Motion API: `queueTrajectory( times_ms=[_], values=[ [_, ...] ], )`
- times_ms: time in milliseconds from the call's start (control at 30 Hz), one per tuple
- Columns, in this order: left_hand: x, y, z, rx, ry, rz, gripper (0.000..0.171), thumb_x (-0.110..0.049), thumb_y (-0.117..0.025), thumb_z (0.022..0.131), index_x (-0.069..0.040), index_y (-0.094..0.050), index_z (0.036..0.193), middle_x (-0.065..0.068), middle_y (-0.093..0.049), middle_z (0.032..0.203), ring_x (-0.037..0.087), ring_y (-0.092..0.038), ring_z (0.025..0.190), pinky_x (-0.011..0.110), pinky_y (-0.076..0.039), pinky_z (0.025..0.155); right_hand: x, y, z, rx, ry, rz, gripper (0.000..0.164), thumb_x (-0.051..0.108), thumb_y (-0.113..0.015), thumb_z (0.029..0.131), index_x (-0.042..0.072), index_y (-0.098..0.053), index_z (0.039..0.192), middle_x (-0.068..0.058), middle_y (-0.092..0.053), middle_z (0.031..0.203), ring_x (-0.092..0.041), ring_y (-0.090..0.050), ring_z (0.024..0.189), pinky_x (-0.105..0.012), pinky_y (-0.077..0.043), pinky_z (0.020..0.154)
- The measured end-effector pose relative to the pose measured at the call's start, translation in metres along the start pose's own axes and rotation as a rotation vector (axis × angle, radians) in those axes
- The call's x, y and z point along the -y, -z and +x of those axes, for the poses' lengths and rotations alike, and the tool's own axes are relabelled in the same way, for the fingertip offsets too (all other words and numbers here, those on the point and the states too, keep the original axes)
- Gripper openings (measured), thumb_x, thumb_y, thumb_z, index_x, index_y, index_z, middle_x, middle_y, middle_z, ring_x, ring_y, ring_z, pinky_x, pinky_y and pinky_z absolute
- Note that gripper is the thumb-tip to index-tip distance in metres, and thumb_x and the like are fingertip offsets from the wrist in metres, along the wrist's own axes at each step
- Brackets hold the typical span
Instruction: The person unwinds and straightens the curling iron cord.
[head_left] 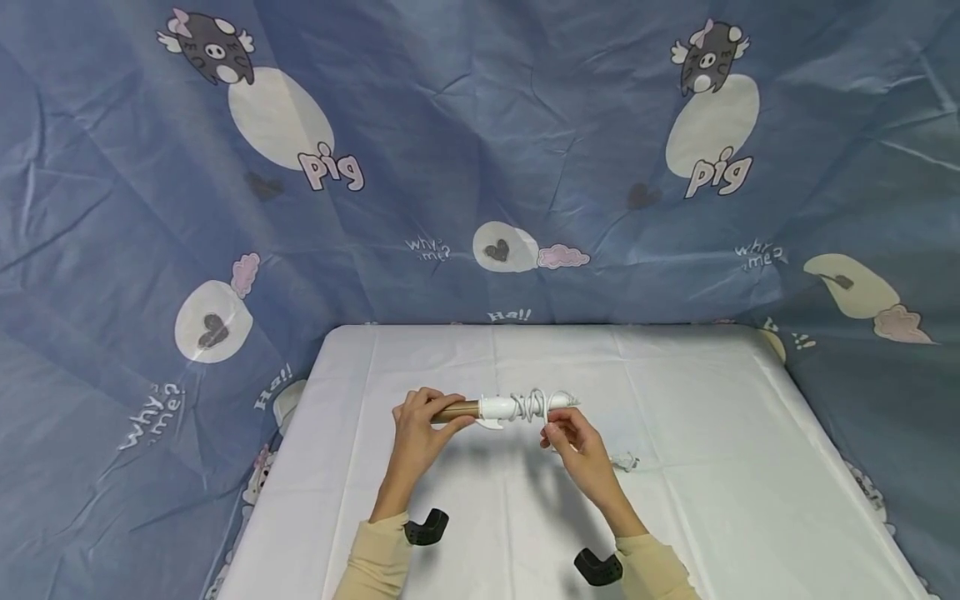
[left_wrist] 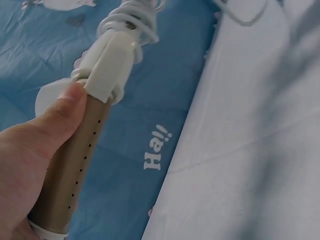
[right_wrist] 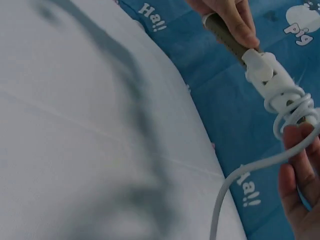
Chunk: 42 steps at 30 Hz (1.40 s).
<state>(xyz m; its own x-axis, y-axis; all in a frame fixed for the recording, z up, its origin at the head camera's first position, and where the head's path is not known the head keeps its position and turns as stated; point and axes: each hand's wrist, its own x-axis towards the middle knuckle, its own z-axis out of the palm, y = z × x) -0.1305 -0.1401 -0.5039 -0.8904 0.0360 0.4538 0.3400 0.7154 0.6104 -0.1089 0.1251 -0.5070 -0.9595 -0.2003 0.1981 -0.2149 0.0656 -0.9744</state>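
Observation:
A curling iron [head_left: 495,407] with a white handle and a gold-brown barrel is held level above the white table. My left hand [head_left: 416,429] grips the barrel [left_wrist: 75,165], which shows a row of small holes in the left wrist view. The thumb lies near the white lever [left_wrist: 111,65]. White cord [head_left: 531,405] is wound in several loops about the handle. At the handle's far end, my right hand [head_left: 581,454] has curled fingers and holds the cord [right_wrist: 265,162], whose loose length hangs down in the right wrist view.
Underneath is a table with a white cover [head_left: 420,358]. A small pale object [head_left: 624,461], too small to identify, lies beyond the right hand. Blue patterned cloth [head_left: 465,150] hangs behind and at both sides. Black wrist devices [head_left: 427,527] sit at the sleeves.

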Motion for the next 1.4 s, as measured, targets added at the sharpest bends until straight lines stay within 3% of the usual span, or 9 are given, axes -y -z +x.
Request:
queueTrajectory(
  times_ms=[100,167,367,567,800,933,1067,1233,1400],
  values=[
    [0.001,0.001,0.001,0.01,0.016,-0.001,0.036,-0.044,-0.077,0.071,-0.025,-0.074,0.102,-0.006,-0.06,0.093,0.012,-0.045,0.083,0.037,-0.024,0.08,0.013,-0.004,0.001,-0.05,-0.014,-0.066,0.022,0.009,-0.059,0.094,-0.006,-0.054,0.108,-0.014,-0.062,0.087,-0.031,-0.065,0.075,-0.028,-0.053,0.069],
    [0.002,0.0,0.001,0.028,0.035,-0.008,0.035,-0.044,-0.077,0.071,-0.027,-0.074,0.102,-0.007,-0.06,0.093,0.011,-0.044,0.083,0.037,-0.024,0.08,0.019,-0.006,0.002,-0.09,-0.001,-0.126,0.017,0.008,-0.06,0.092,-0.003,-0.056,0.104,-0.011,-0.062,0.082,-0.026,-0.063,0.068,-0.026,-0.051,0.064],
    [0.004,-0.002,-0.005,0.077,0.113,-0.041,0.039,-0.048,-0.075,0.072,-0.028,-0.073,0.105,-0.009,-0.059,0.094,0.01,-0.044,0.086,0.037,-0.022,0.083,0.004,-0.009,0.006,-0.168,0.062,-0.282,0.006,0.009,-0.063,0.091,0.01,-0.059,0.094,0.001,-0.057,0.071,-0.005,-0.052,0.059,-0.021,-0.042,0.055],
    [0.008,0.001,-0.015,0.071,0.178,-0.068,0.038,-0.046,-0.076,0.071,-0.027,-0.073,0.104,-0.01,-0.058,0.093,0.011,-0.044,0.087,0.038,-0.021,0.085,-0.003,-0.005,0.007,-0.092,0.117,-0.363,0.006,0.02,-0.061,0.093,0.017,-0.057,0.095,0.006,-0.051,0.068,-0.002,-0.044,0.057,-0.02,-0.039,0.05],
    [0.007,0.002,-0.018,0.075,0.196,-0.071,0.037,-0.048,-0.076,0.071,-0.031,-0.073,0.103,-0.01,-0.058,0.093,0.011,-0.044,0.088,0.04,-0.019,0.088,0.004,0.006,0.013,-0.044,0.257,-0.562,0.009,0.012,-0.065,0.089,0.017,-0.057,0.091,0.012,-0.06,0.079,0.0,-0.055,0.07,-0.022,-0.051,0.065],
    [0.005,0.002,-0.018,0.075,0.203,-0.072,0.036,-0.048,-0.076,0.071,-0.031,-0.073,0.102,-0.01,-0.058,0.092,0.011,-0.044,0.087,0.04,-0.019,0.088,0.013,0.016,0.021,0.013,0.364,-0.669,0.01,0.011,-0.066,0.088,0.018,-0.058,0.088,0.014,-0.057,0.077,0.0,-0.05,0.065,-0.019,-0.045,0.058],
    [0.005,0.0,-0.018,0.082,0.205,-0.085,0.036,-0.048,-0.076,0.07,-0.03,-0.073,0.102,-0.011,-0.058,0.092,0.01,-0.043,0.087,0.04,-0.019,0.088,0.02,0.029,0.028,0.079,0.41,-0.769,0.009,0.015,-0.065,0.089,0.02,-0.058,0.087,0.015,-0.054,0.077,0.001,-0.045,0.065,-0.018,-0.039,0.057],
    [0.005,-0.002,-0.019,0.089,0.211,-0.101,0.036,-0.047,-0.076,0.071,-0.03,-0.073,0.103,-0.011,-0.058,0.093,0.01,-0.043,0.087,0.04,-0.018,0.088,0.027,0.038,0.036,0.142,0.475,-0.813,0.008,0.015,-0.066,0.088,0.019,-0.059,0.09,0.013,-0.058,0.083,0.001,-0.056,0.076,-0.022,-0.049,0.067],
    [0.005,-0.001,-0.018,0.088,0.213,-0.085,0.036,-0.045,-0.077,0.072,-0.029,-0.073,0.103,-0.01,-0.058,0.094,0.011,-0.043,0.087,0.041,-0.019,0.088,0.028,0.04,0.043,0.187,0.537,-0.809,0.009,0.013,-0.066,0.088,0.018,-0.061,0.093,0.011,-0.058,0.086,-0.001,-0.058,0.078,-0.022,-0.05,0.068]
  ],
)
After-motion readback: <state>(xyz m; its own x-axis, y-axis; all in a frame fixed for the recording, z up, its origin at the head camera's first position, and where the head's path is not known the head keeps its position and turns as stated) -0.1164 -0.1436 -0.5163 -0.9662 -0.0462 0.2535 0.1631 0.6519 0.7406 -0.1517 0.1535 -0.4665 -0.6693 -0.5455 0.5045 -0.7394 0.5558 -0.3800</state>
